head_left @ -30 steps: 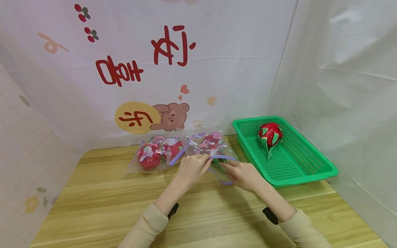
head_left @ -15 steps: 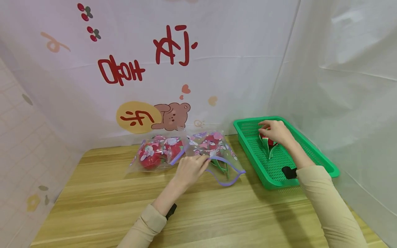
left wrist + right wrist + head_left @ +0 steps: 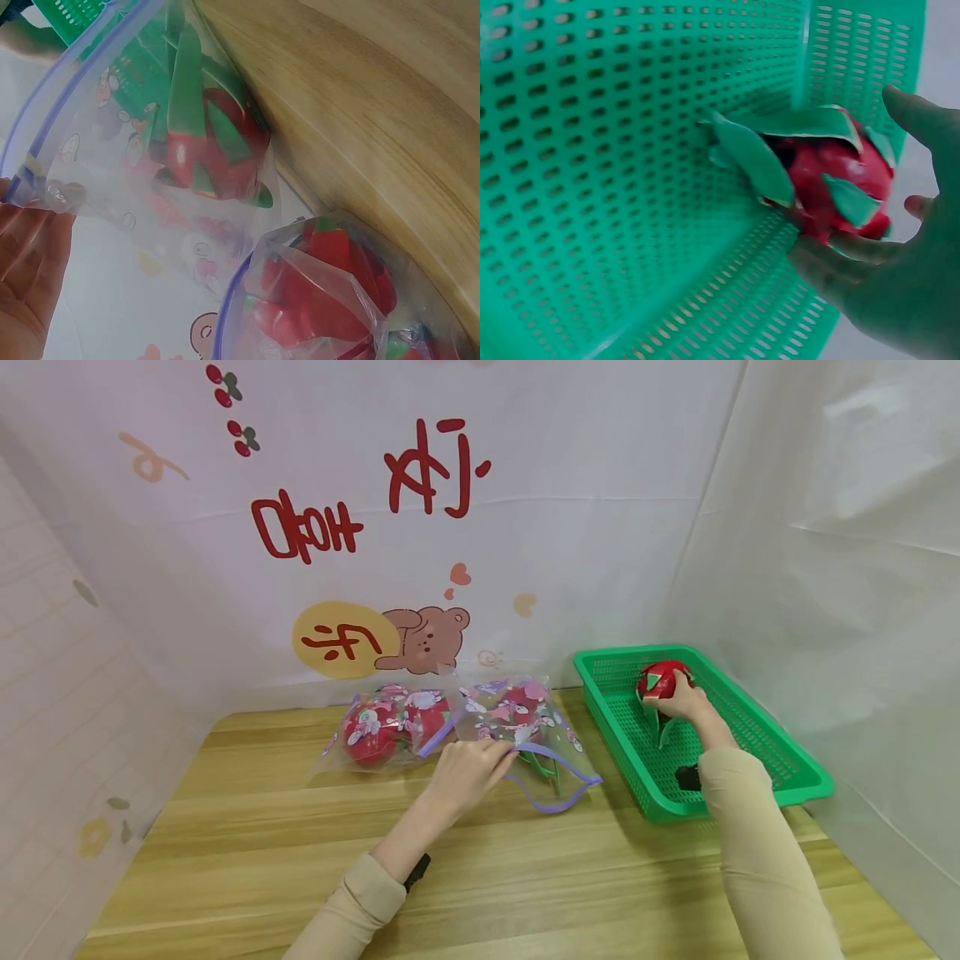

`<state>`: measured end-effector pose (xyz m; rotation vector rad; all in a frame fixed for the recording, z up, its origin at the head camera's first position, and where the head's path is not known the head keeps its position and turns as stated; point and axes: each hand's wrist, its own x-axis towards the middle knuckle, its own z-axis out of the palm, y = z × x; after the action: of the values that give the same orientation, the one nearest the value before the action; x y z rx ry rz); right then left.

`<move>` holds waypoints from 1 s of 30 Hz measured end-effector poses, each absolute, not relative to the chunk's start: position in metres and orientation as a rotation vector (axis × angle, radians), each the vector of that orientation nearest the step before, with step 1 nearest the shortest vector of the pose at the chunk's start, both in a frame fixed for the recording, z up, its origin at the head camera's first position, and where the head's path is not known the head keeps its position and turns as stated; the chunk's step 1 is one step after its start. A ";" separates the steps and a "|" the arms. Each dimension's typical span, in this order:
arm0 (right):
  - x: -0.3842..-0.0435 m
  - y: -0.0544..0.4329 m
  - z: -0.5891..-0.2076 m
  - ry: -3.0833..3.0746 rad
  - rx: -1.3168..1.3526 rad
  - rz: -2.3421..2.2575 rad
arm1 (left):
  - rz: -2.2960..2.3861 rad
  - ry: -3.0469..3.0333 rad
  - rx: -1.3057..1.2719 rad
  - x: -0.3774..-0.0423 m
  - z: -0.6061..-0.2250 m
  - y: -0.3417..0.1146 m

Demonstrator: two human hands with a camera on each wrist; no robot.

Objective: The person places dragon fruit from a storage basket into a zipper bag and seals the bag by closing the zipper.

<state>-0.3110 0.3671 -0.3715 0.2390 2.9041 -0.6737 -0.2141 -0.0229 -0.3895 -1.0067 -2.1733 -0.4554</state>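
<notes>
In the head view my left hand [image 3: 465,774] pinches the purple-edged rim of a clear printed zip bag [image 3: 567,739], whose mouth gapes open. A red dragon fruit with green scales [image 3: 217,142] lies inside that bag. My right hand [image 3: 686,700] reaches into the green basket [image 3: 645,789], beside another dragon fruit [image 3: 840,176]. In the right wrist view the hand is spread about this fruit, its fingers [image 3: 829,266] against one side and its thumb standing apart from it. The fruit's underside is hidden.
A second zip bag [image 3: 375,735] with red fruit inside lies left of the held bag on the wooden table [image 3: 300,843]. Behind the table hangs a white printed sheet [image 3: 585,510]. The basket's raised walls surround the right hand.
My right hand has left the bag's rim and moved right into the basket, then down to the dragon fruit. The left hand has kept its hold on the bag.
</notes>
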 end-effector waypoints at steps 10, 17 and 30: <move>-0.310 0.373 -0.393 2.885 0.289 -0.687 | -0.464 -2.180 -1.032 -0.214 -0.390 -0.021; -0.312 0.377 -0.399 2.982 0.269 -0.646 | -0.456 -2.172 -1.031 -0.214 -0.389 -0.020; -0.317 0.371 -0.405 2.998 0.333 -0.643 | -0.459 -2.175 -1.042 -0.214 -0.388 -0.018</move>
<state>-0.3169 0.3711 -0.4049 0.3328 2.9983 -0.6431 -0.2144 -0.0181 -0.3884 -1.0424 -2.1748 -0.4592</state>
